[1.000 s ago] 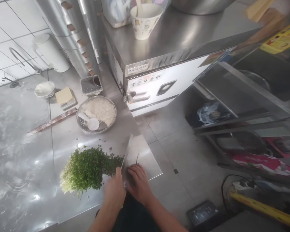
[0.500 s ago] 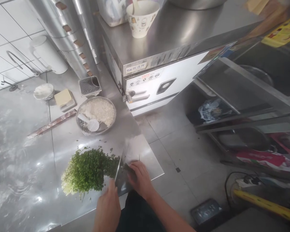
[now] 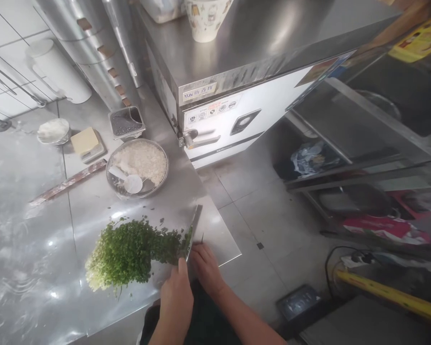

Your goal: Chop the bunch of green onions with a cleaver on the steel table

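My left hand (image 3: 176,292) grips the handle of a kitchen knife (image 3: 195,225). Its blade stands on edge at the right end of a heap of finely chopped green onions (image 3: 127,254), dark green on the right and pale at the left end. Just right of the blade, my right hand (image 3: 206,268) has its fingers curled down on the last uncut green onions, mostly hidden under the fingers; a thin dark tip pokes out above them. The heap lies directly on the steel worktop (image 3: 104,316).
Behind the heap is a round pan (image 3: 167,167) of pale minced food with a white scoop (image 3: 132,183). Near it are a black-filled tub (image 3: 126,123), a small scale (image 3: 88,143), a white bowl (image 3: 53,132) and a floury stick (image 3: 70,182). The worktop's right edge drops to the floor.
The knife and my left hand have moved right, toward my right hand, with the blade now past the dark end of the heap. The view has shifted slightly.
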Motion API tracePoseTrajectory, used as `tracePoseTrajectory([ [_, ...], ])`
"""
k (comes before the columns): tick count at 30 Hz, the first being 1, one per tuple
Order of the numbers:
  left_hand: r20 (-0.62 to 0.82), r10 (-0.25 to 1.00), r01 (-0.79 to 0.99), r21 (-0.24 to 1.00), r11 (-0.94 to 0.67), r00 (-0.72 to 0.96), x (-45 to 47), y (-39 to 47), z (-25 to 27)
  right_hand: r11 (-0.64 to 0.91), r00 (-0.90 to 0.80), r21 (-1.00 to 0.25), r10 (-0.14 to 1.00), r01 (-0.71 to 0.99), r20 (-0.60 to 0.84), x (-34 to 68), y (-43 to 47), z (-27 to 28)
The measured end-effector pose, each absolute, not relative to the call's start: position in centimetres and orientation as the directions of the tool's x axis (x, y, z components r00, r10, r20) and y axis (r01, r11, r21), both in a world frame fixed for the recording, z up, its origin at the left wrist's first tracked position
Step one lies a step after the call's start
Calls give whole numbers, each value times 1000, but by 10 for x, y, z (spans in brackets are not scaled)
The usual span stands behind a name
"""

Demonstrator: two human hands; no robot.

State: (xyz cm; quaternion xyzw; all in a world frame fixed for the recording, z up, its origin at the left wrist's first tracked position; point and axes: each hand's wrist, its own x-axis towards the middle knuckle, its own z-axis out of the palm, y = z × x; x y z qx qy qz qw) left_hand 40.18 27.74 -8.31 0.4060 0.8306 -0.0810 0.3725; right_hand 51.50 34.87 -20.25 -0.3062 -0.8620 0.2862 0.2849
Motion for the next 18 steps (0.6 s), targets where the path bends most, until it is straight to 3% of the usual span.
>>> tracePoseTrajectory([
  [6,-680,655,694,295,657,-331,370,295,-58,624,-619,-657,728,423,294,522,348,-194],
  [13,-733,613,731,240,639,-294,390,255,-61,647,-633,-633,713,426,303,526,351,-202],
  [18,-722,603,747,182,639,-340,399,283,-79,644,-639,-595,722,481,266,524,348,-200],
])
